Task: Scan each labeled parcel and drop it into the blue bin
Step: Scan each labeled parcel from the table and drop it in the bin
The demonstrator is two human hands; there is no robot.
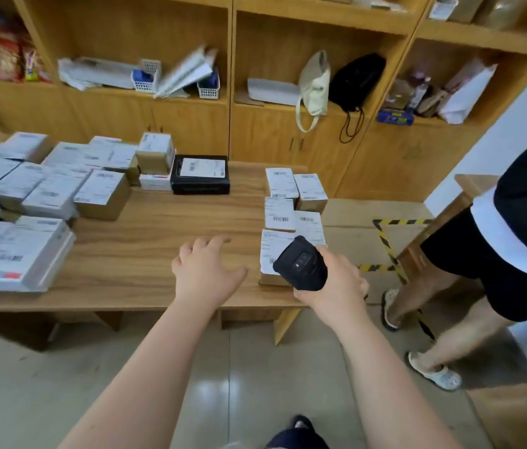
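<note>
My right hand (336,283) grips a black handheld scanner (302,265), held just above the nearest labeled parcel (271,251) at the table's right edge. That parcel is the front one of a small cluster of brown boxes with white barcode labels (294,196). My left hand (205,270) hovers open, fingers spread, over bare wood to the left of that cluster. Many more labeled parcels (45,189) crowd the table's left side. No blue bin is in view.
The wooden table (158,228) stands before wooden shelves and cabinets (233,102). A black box with a label (200,173) lies at the table's back. Another person in black shorts (482,270) stands at right, near yellow-black floor tape (388,247).
</note>
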